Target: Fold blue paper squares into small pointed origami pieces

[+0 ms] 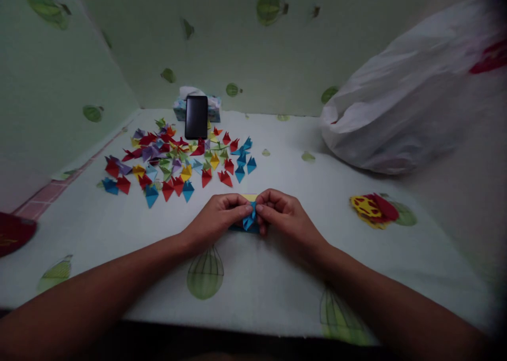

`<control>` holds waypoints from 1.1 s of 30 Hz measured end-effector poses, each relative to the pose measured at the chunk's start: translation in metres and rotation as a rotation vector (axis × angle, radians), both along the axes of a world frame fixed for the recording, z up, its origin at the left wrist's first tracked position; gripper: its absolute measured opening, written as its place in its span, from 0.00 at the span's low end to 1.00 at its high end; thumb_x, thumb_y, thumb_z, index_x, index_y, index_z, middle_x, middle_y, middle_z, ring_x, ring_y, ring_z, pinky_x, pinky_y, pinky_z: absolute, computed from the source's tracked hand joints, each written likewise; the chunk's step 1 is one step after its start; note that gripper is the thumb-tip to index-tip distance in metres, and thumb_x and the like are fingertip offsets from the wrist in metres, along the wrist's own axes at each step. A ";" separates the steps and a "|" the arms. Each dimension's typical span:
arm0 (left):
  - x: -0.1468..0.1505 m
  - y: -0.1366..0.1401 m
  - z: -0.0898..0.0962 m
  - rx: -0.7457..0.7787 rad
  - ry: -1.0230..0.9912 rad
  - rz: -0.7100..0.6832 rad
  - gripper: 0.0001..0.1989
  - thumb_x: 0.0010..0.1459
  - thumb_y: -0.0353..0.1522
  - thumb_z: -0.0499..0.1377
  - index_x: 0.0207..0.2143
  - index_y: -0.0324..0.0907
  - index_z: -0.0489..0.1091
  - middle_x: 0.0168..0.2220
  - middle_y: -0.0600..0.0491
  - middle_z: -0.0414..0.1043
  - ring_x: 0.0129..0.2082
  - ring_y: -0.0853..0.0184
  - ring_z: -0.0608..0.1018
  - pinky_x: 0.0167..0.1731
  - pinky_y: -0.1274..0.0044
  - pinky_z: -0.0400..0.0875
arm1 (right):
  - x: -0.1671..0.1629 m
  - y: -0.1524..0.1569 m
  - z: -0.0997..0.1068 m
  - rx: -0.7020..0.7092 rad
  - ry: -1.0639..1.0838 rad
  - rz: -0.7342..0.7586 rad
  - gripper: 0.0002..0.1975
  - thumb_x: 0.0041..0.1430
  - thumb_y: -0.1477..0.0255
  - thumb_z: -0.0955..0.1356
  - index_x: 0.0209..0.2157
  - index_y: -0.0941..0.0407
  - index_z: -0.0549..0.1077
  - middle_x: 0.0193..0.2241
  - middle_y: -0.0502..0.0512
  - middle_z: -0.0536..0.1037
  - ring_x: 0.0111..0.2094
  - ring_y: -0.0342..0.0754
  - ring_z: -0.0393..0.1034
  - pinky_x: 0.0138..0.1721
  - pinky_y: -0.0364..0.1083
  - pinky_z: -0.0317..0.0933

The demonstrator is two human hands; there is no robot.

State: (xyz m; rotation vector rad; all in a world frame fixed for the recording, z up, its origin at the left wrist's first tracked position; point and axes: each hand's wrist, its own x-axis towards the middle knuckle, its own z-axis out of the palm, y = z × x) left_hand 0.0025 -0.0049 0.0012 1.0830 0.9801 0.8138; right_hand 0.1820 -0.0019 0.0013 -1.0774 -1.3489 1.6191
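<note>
Between the fingertips of both hands is a small blue folded origami paper (249, 219), partly hidden by the thumbs. My left hand (222, 213) pinches it from the left side, thumb on top. From the right, my right hand (279, 213) pinches it too, its lower fingers curled beneath. Under the hands lies a stack of paper squares, with a yellow edge (249, 197) showing behind the fingers and a blue edge in front. Beyond the left hand, many small folded paper cranes (178, 184) in red, blue, yellow, green and purple are spread out.
A black phone (197, 117) leans on a tissue box (214, 108) at the back. To the right, a big white plastic bag (380, 107) stands on the table. Yellow and red cutouts (366, 207) lie at right; a dark red object (13, 234) sits at the left edge.
</note>
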 end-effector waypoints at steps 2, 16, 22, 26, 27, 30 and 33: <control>0.000 0.000 -0.001 0.011 -0.018 -0.014 0.12 0.56 0.38 0.64 0.30 0.37 0.75 0.28 0.54 0.75 0.29 0.71 0.74 0.35 0.77 0.68 | 0.000 0.000 0.000 -0.002 0.003 -0.006 0.08 0.55 0.68 0.71 0.30 0.56 0.69 0.20 0.45 0.73 0.18 0.39 0.66 0.23 0.41 0.60; 0.002 0.000 0.005 0.131 0.087 -0.008 0.09 0.56 0.35 0.62 0.28 0.38 0.71 0.27 0.54 0.74 0.27 0.72 0.72 0.31 0.78 0.67 | -0.001 -0.001 -0.004 -0.025 0.081 0.023 0.11 0.57 0.65 0.71 0.32 0.56 0.69 0.21 0.45 0.73 0.19 0.39 0.67 0.24 0.42 0.63; 0.000 0.000 0.002 0.173 0.113 -0.009 0.09 0.56 0.36 0.62 0.29 0.38 0.71 0.27 0.53 0.74 0.28 0.70 0.73 0.31 0.77 0.66 | -0.001 -0.001 -0.005 -0.015 0.080 0.034 0.12 0.57 0.63 0.72 0.32 0.56 0.69 0.22 0.46 0.74 0.19 0.40 0.68 0.23 0.42 0.64; 0.001 0.000 0.003 0.178 0.103 -0.001 0.09 0.57 0.36 0.62 0.31 0.39 0.71 0.28 0.54 0.74 0.29 0.71 0.73 0.33 0.77 0.66 | -0.001 0.000 -0.004 -0.018 0.078 0.032 0.13 0.57 0.63 0.72 0.32 0.56 0.69 0.21 0.46 0.74 0.19 0.40 0.68 0.23 0.42 0.64; 0.001 0.000 0.003 0.175 0.102 0.005 0.09 0.57 0.36 0.62 0.31 0.38 0.71 0.28 0.54 0.74 0.29 0.71 0.73 0.33 0.77 0.66 | -0.001 0.000 -0.004 -0.018 0.079 0.033 0.13 0.57 0.62 0.72 0.32 0.56 0.69 0.21 0.46 0.74 0.18 0.40 0.68 0.23 0.42 0.64; 0.000 0.000 0.003 0.171 0.097 0.000 0.09 0.57 0.36 0.62 0.31 0.38 0.71 0.28 0.54 0.74 0.29 0.71 0.73 0.33 0.77 0.66 | -0.001 0.001 -0.004 -0.018 0.079 0.038 0.13 0.56 0.62 0.72 0.31 0.56 0.69 0.21 0.46 0.74 0.18 0.40 0.69 0.23 0.42 0.65; 0.000 0.000 0.002 0.180 0.097 -0.009 0.09 0.58 0.36 0.62 0.32 0.38 0.72 0.29 0.53 0.75 0.29 0.70 0.74 0.33 0.77 0.66 | -0.001 0.001 -0.004 -0.018 0.079 0.039 0.14 0.56 0.61 0.73 0.31 0.56 0.69 0.21 0.46 0.75 0.18 0.40 0.69 0.23 0.42 0.65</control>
